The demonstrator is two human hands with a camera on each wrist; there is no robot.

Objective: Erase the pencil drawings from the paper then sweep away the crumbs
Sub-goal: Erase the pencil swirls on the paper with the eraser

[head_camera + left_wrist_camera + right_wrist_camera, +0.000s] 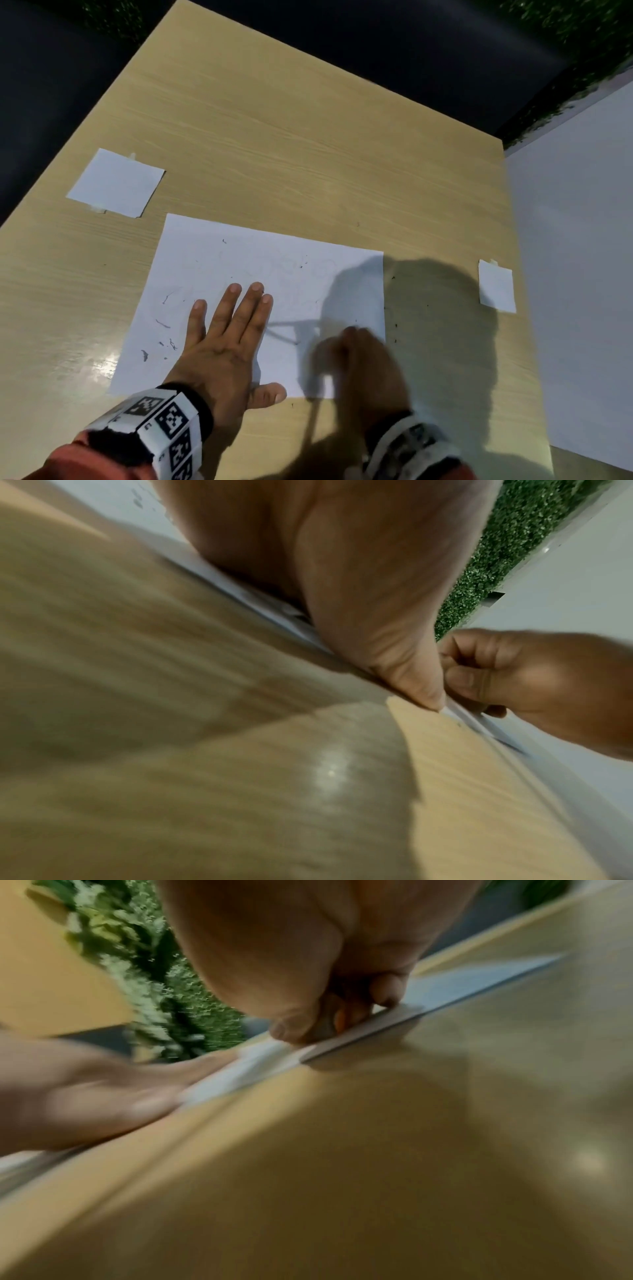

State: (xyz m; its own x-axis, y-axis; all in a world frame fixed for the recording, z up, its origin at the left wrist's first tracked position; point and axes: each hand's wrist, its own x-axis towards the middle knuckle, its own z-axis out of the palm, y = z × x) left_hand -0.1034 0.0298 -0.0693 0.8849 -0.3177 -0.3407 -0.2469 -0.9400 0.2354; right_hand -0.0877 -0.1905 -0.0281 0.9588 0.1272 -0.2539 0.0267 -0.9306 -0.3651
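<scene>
A white sheet of paper [274, 267] lies on the wooden table [291, 137], carrying faint pencil lines [284, 329] and dark eraser crumbs [164, 325] on its left part. My left hand [226, 329] presses flat on the sheet's near middle, fingers straight and thumb off the near edge. My right hand [356, 356] is motion-blurred over the sheet's near right corner, fingers curled. In the right wrist view its thumb and fingers pinch a small orange-and-grey eraser [339, 1020] against the paper [462, 980]. The left wrist view shows that curled right hand [534, 680] beside my left thumb.
A small white paper square [116, 183] is taped at the table's left and a smaller one [496, 286] at the right. More crumbs [394, 325] dot the wood by the sheet's right edge. A white panel [575, 240] borders the table's right side. Dark floor lies beyond.
</scene>
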